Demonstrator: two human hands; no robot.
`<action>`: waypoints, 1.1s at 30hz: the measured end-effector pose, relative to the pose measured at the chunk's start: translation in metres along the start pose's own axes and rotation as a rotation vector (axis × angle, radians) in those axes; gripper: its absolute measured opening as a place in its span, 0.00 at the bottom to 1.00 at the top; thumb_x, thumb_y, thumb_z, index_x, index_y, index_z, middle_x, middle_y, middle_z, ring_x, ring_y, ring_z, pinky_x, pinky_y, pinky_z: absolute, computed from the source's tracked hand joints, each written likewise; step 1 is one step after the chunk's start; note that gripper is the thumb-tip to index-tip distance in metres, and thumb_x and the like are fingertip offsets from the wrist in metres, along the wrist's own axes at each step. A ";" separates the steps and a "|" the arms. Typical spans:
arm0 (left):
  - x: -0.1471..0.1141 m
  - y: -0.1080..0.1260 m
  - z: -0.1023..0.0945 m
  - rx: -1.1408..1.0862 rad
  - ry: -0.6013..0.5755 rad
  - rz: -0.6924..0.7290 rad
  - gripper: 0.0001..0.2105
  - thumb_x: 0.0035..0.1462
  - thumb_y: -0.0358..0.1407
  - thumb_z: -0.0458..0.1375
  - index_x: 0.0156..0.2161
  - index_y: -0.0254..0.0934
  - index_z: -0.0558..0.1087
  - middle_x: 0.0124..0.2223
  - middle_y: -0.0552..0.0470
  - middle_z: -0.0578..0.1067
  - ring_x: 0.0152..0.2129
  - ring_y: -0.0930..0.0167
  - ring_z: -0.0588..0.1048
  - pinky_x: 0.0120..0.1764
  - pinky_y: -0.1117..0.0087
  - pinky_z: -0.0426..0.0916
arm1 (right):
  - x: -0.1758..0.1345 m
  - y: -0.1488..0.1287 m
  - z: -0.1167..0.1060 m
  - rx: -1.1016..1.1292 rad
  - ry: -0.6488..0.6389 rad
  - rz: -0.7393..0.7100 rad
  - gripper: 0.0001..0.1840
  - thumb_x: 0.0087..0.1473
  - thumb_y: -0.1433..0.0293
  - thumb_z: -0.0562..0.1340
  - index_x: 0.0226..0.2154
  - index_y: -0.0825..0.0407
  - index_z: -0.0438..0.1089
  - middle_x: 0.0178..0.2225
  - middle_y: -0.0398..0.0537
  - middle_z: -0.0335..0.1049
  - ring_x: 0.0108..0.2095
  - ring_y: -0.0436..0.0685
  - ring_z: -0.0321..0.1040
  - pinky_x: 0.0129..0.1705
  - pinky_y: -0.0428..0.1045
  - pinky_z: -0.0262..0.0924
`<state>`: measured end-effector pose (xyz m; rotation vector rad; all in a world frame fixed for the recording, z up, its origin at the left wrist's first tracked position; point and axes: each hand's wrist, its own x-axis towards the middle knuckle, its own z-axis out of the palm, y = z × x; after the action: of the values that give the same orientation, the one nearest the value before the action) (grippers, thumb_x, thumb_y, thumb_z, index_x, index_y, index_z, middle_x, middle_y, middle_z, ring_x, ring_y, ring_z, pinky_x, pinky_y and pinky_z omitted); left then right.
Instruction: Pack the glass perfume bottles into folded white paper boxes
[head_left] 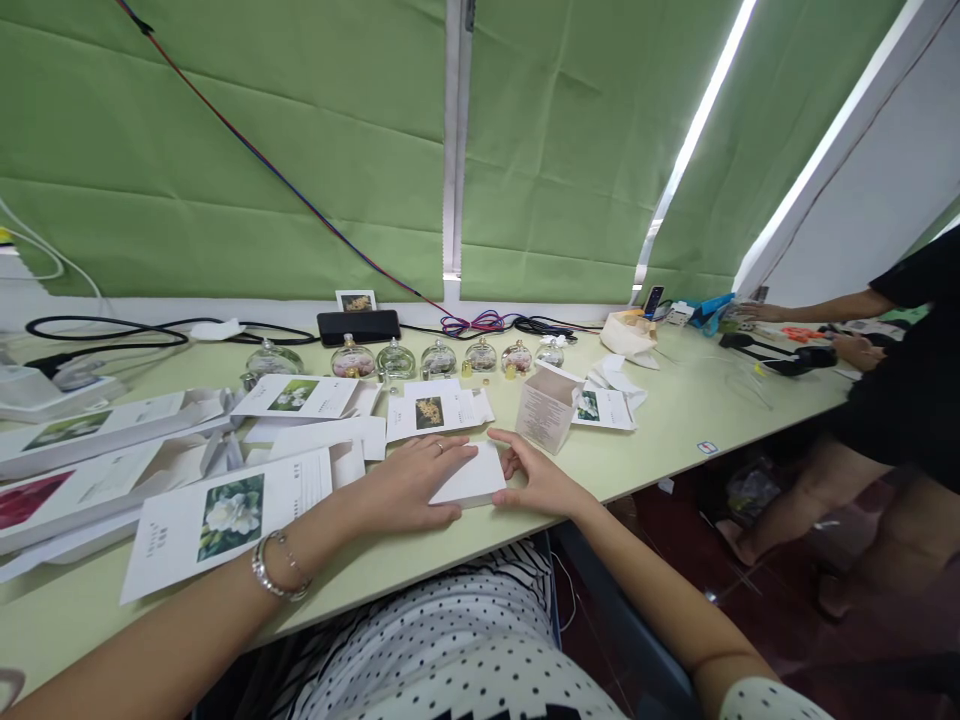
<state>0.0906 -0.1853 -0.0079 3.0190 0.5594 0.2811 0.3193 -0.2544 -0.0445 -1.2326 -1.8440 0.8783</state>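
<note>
A small white carton lies on the table in front of me. My left hand rests across its left part, fingers over the top and thumb along the near side. At the carton's right end my right hand curls round, its thumb at the near corner and index finger stretched toward the far edge. Just beyond, a flat white box with a yellow flower picture lies next to an upright open box covered in small print. To the left is a white box with a white flower picture.
Several round glass perfume bottles stand in a row behind the boxes. A black phone leans near the wall, with cables beside it. More flattened boxes cover the left. At right, another person stands by the table.
</note>
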 end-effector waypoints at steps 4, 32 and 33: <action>-0.001 -0.001 0.002 -0.040 0.004 -0.005 0.30 0.52 0.46 0.55 0.60 0.40 0.57 0.60 0.44 0.63 0.55 0.58 0.63 0.54 0.55 0.59 | 0.001 -0.002 -0.002 -0.086 -0.039 0.006 0.46 0.41 0.61 0.69 0.59 0.51 0.50 0.38 0.47 0.60 0.39 0.54 0.60 0.45 0.53 0.59; 0.006 0.009 0.007 -0.658 0.220 -0.252 0.22 0.57 0.48 0.52 0.52 0.38 0.62 0.47 0.43 0.72 0.41 0.62 0.72 0.40 0.60 0.69 | 0.009 0.005 0.030 0.378 0.295 -0.134 0.50 0.39 0.57 0.69 0.60 0.43 0.45 0.58 0.54 0.43 0.51 0.58 0.57 0.54 0.57 0.60; 0.006 0.007 0.007 -0.675 0.239 -0.262 0.21 0.58 0.47 0.51 0.53 0.38 0.61 0.47 0.43 0.72 0.40 0.63 0.72 0.39 0.62 0.69 | 0.010 0.006 0.030 0.393 0.296 -0.135 0.48 0.40 0.56 0.69 0.59 0.44 0.46 0.56 0.54 0.46 0.50 0.57 0.58 0.54 0.58 0.60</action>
<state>0.1001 -0.1894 -0.0133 2.2519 0.6951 0.6635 0.2939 -0.2469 -0.0623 -0.9241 -1.4188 0.8787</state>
